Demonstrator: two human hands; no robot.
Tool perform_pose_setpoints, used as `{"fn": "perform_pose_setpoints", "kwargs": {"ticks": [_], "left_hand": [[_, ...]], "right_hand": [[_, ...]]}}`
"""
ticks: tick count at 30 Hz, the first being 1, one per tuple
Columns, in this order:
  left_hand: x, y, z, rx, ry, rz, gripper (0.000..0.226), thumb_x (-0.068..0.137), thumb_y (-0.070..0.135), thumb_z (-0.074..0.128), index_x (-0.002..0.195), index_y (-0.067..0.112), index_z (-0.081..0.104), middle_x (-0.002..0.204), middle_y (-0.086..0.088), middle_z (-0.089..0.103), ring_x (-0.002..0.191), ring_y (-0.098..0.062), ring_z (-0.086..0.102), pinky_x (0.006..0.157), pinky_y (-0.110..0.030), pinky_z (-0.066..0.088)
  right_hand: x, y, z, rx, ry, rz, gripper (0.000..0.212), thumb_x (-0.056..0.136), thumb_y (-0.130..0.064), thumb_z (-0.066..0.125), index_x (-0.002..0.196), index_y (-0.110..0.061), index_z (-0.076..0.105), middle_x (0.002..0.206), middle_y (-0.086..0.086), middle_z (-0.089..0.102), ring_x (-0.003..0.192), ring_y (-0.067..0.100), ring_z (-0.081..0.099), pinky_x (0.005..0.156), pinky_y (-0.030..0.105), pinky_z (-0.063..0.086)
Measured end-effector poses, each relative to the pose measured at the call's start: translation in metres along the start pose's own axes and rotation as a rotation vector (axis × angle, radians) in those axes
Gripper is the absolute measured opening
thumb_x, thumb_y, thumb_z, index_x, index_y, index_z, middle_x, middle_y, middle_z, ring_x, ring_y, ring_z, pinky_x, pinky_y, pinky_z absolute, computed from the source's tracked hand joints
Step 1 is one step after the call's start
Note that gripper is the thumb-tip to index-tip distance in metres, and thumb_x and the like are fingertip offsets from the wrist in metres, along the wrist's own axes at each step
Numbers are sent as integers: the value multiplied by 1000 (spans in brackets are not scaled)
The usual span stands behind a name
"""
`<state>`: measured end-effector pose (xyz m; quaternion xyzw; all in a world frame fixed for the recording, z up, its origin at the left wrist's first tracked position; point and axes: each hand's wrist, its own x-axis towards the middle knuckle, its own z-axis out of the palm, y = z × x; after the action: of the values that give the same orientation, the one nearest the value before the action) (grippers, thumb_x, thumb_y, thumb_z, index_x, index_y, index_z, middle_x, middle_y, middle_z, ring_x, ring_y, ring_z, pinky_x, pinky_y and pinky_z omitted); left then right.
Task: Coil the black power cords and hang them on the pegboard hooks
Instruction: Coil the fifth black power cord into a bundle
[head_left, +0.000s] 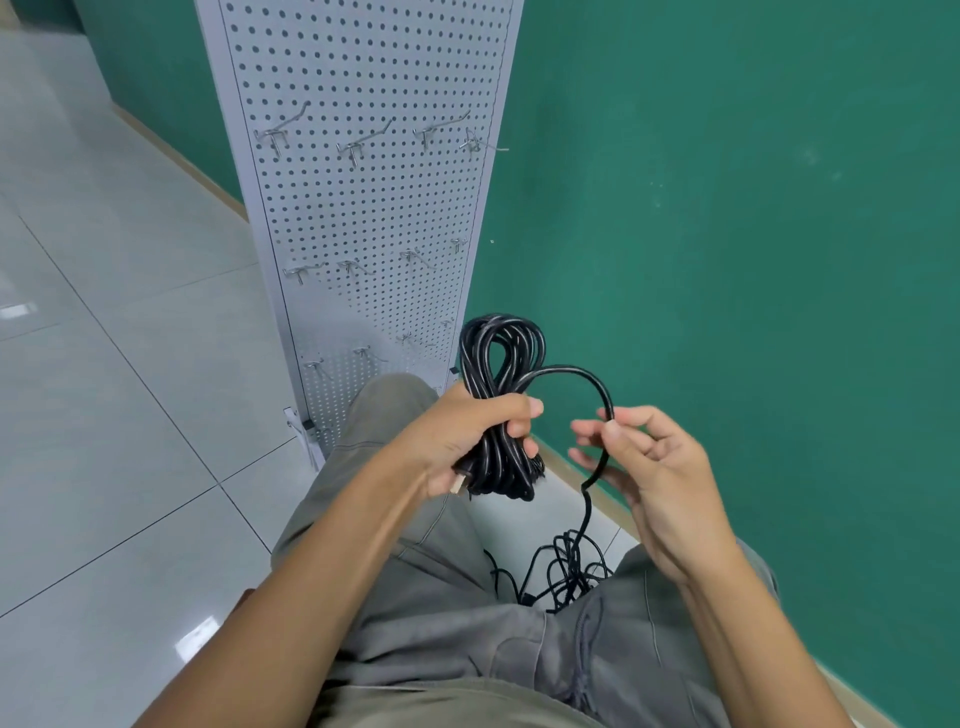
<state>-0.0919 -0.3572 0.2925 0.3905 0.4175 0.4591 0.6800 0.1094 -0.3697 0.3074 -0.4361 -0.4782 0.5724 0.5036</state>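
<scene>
— What's around you?

— A green wall (727, 208) ahead and to my right, pale floor tiles (104, 364) to my left, and a white pegboard (363, 208) standing upright against the wall, straight in front of me. Metal hooks (358, 145) stick out of it in three rows, and all of them are bare.

— Where's the cord?

— Most of it is in my left hand (457, 441). My fingers and thumb are wrapped right round the middle of the coil (501, 395), so several black loops rise above my fist and the rest bunch up just below it. The plug end (460, 480) pokes out under my palm.

— And the other hand?

— My right hand (649, 457) sits just beside the left, a little lower. It is partly closed: thumb and forefinger pinch one strand that arcs over from the coil, while the other fingers are loosely spread. Below the pinch the strand drops down between my knees.

— Down to what?

— To a loose tangle of cord (566, 566) lying on the floor between my legs, still uncoiled. I'm in grey trousers (467, 623), close to the foot of the board.
</scene>
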Motion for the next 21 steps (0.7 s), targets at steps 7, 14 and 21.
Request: {"fn": "perform_pose_setpoints", "kwargs": {"ticks": [7, 14, 21], "left_hand": [[-3, -9, 18, 10, -117, 8, 13, 103, 15, 59, 92, 8, 60, 71, -2, 56, 76, -23, 68, 66, -34, 55], [-8, -4, 18, 55, -129, 90, 14, 101, 22, 63, 103, 27, 76, 107, 6, 76, 106, -8, 69, 94, -33, 55], [-9, -3, 17, 48, -162, 161, 19, 105, 14, 53, 118, 14, 67, 109, -3, 77, 106, -19, 71, 89, -33, 57]], "right_hand": [[-4, -45, 40, -160, -2, -114, 14, 95, -9, 67, 85, -16, 74, 122, -7, 72, 96, 9, 73, 100, 54, 53], [11, -49, 51, -44, 116, 2, 6, 91, -13, 74, 89, -18, 77, 130, 0, 68, 114, 11, 67, 89, 33, 58], [11, -58, 50, -96, 109, -20, 6, 86, -5, 78, 85, -10, 77, 126, -2, 67, 68, -11, 68, 45, 7, 45]]}}
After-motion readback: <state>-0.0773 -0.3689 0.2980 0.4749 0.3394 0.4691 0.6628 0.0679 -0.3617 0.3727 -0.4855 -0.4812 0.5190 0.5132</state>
